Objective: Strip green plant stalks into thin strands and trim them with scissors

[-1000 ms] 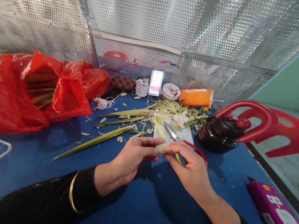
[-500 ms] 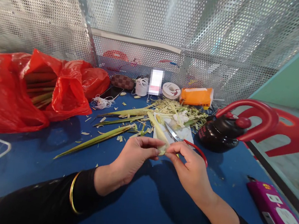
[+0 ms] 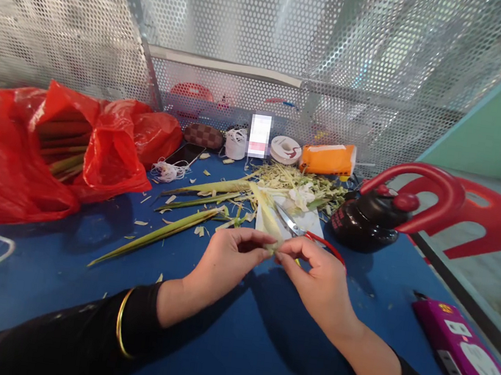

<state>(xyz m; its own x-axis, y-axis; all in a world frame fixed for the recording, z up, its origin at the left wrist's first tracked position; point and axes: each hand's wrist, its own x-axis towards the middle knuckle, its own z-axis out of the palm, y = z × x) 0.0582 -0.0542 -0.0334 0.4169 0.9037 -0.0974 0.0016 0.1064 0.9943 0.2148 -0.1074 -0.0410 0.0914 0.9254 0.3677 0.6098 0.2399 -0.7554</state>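
My left hand (image 3: 222,264) and my right hand (image 3: 319,279) meet over the blue table (image 3: 220,343), both pinching the near end of a pale yellow-green leaf strip (image 3: 267,217) that runs away from me. Red-handled scissors (image 3: 306,235) lie just behind my right hand on a white sheet. Long green leaves (image 3: 166,232) lie to the left of my hands. A heap of leaf trimmings (image 3: 301,188) sits behind the scissors.
A red plastic bag (image 3: 52,149) with green stalks lies at the left. A black pot with a red handle (image 3: 380,214) stands at the right, a purple power strip (image 3: 464,351) near the right edge. A phone, thread spools and an orange packet line the perforated metal wall.
Both hands have drawn slightly closer together and a little farther from me, fingertips working along the strip's end. Nothing else has moved.
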